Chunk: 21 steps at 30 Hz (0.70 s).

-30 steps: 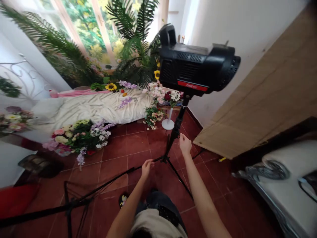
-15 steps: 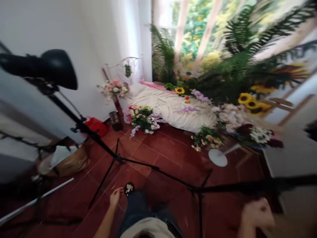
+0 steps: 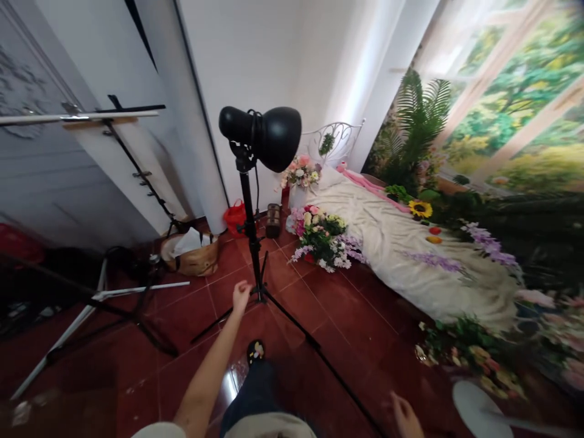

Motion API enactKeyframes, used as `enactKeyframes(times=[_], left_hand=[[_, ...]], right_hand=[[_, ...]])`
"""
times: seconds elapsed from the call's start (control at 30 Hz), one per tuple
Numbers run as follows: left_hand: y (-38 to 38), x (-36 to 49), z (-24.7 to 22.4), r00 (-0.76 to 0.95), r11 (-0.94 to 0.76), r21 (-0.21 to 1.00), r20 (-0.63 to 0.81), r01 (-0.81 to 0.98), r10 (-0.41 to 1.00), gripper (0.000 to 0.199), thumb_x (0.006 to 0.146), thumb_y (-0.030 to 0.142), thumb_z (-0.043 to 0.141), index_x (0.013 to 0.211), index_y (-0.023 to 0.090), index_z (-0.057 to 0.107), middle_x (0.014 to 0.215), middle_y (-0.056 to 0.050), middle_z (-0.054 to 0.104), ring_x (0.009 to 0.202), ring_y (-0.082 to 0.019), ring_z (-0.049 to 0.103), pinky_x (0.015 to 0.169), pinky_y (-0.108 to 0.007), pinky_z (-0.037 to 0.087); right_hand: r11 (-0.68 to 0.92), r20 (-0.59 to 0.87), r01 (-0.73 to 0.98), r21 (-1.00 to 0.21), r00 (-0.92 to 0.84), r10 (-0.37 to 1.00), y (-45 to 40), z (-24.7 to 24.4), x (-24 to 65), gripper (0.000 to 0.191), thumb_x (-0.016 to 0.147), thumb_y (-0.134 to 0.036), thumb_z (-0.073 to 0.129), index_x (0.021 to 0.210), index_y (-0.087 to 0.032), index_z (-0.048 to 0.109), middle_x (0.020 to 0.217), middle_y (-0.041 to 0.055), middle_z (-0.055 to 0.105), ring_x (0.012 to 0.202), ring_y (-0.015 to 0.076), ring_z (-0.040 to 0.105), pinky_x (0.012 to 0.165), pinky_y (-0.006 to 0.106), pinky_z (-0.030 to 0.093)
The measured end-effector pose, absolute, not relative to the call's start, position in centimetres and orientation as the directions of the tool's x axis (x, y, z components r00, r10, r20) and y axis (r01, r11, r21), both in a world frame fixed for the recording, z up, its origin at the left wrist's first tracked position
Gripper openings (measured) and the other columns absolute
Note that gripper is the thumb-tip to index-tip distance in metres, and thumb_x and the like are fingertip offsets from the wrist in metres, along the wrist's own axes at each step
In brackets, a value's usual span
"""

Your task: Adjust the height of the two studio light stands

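A black lamp sits on top of a black stand, upright on the floor tiles ahead of the person, its head pointing to my right and a little downward. The left hand is right by the lower part of the stand, fingers bent in toward the thumb; I cannot tell whether it touches the pole or grips anything. The right hand hangs well apart from the pole, low at the edge of view, its fingers loose and released, near the long leg that slants that way. A dark shoe rests below the stand.

Behind the pole are a red bag and a small brown case. To the right, a big bunch of flowers stands beside a bed with a rumpled cream sheet, where a sunflower lies near a pink cloth. Left of the stand, a tan basket holds something white.
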<state>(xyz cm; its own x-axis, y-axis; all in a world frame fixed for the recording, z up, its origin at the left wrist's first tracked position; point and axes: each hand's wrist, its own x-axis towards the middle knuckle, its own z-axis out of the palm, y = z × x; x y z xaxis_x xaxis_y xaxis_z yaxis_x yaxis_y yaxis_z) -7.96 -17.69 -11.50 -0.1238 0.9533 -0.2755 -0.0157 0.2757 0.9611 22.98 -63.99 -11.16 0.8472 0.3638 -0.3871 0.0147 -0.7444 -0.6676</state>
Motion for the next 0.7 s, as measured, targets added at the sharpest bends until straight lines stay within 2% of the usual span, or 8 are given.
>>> enactKeyframes(times=[0.03,0.1,0.17,0.23,0.33,0.5,0.57,0.7], left_hand=[[-15.3,-7.1,-10.1,-0.208,0.202,0.979,-0.204,-0.030,0.957,0.040,0.062,0.026,0.072,0.098,0.016,0.057,0.087,-0.004,0.063,0.075,-0.014,0.063,0.074,-0.032,0.052],[-11.0,-5.4,-7.5,-0.265,0.000,0.999,-0.011,-0.042,0.964,0.049,0.060,0.024,0.076,0.104,0.017,0.054,0.104,-0.009,0.060,0.094,-0.016,0.061,0.088,-0.035,0.049],[-7.6,-3.9,-5.4,-0.237,-0.166,0.985,0.151,-0.045,0.960,0.054,0.060,0.026,0.077,0.107,0.018,0.053,0.113,-0.011,0.058,0.105,-0.018,0.057,0.096,-0.036,0.044],[-5.1,-2.6,-3.9,-0.156,-0.227,0.971,0.214,-0.075,0.964,0.051,0.061,0.030,0.076,0.106,0.016,0.056,0.110,-0.011,0.061,0.104,-0.018,0.058,0.096,-0.036,0.045],[-2.6,-1.5,-2.8,0.018,-0.172,0.979,0.175,-0.110,0.984,0.039,0.066,0.039,0.072,0.093,0.013,0.063,0.092,-0.010,0.067,0.089,-0.019,0.064,0.086,-0.036,0.050],[-0.8,-1.1,-2.8,0.098,-0.024,0.999,0.026,-0.025,0.995,0.039,0.064,0.045,0.071,0.082,0.012,0.066,0.072,-0.008,0.069,0.070,-0.020,0.066,0.070,-0.032,0.054],[-0.6,-1.2,-3.0,0.095,0.002,1.000,-0.003,0.008,0.995,0.037,0.064,0.044,0.072,0.080,0.012,0.066,0.070,-0.009,0.069,0.070,-0.021,0.067,0.068,-0.033,0.054],[-0.6,-1.2,-3.4,0.067,-0.047,0.998,0.044,0.039,0.997,0.031,0.066,0.039,0.069,0.081,0.012,0.066,0.083,-0.012,0.071,0.082,-0.024,0.068,0.075,-0.034,0.054]], right_hand=[[-0.745,-0.402,0.080,-0.663,0.801,0.444,-60.9,-11.5,21.8,0.037,0.062,-0.061,0.042,0.064,-0.029,0.059,0.066,0.0070,0.068,0.071,0.0309,0.068,0.063,0.039,0.053],[-0.706,-0.406,0.232,-0.669,0.682,0.608,-55.0,-12.0,18.6,0.036,0.065,-0.059,0.042,0.068,-0.027,0.059,0.071,0.0067,0.069,0.076,0.0287,0.068,0.071,0.036,0.051],[-0.633,-0.392,0.356,-0.687,0.552,0.736,-49.7,-12.3,14.8,0.036,0.071,-0.057,0.040,0.074,-0.026,0.059,0.077,0.0067,0.070,0.080,0.0268,0.067,0.073,0.034,0.049],[-0.532,-0.379,0.438,-0.725,0.391,0.839,-45.3,-12.6,11.1,0.035,0.076,-0.054,0.038,0.075,-0.025,0.058,0.078,0.0055,0.069,0.078,0.0240,0.067,0.073,0.032,0.047],[-0.417,-0.369,0.430,-0.801,0.192,0.909,-39.8,-12.9,6.9,0.036,0.080,-0.052,0.037,0.072,-0.022,0.056,0.074,0.0050,0.068,0.073,0.0204,0.065,0.070,0.029,0.046],[-0.524,-0.491,0.153,-0.838,0.209,0.846,-31.0,-12.0,3.9,0.051,0.078,-0.064,0.038,0.082,-0.017,0.057,0.067,0.0049,0.064,0.052,0.0154,0.057,0.048,0.024,0.040],[-0.552,-0.532,0.074,-0.831,0.191,0.825,-26.7,-10.4,3.7,0.055,0.079,-0.066,0.036,0.082,-0.016,0.058,0.064,0.0044,0.063,0.047,0.0133,0.054,0.043,0.022,0.037],[-0.554,-0.545,0.021,-0.832,0.156,0.824,-16.1,-5.7,4.9,0.064,0.085,-0.068,0.025,0.073,-0.015,0.058,0.057,0.0054,0.062,0.045,0.0129,0.055,0.044,0.022,0.040]])
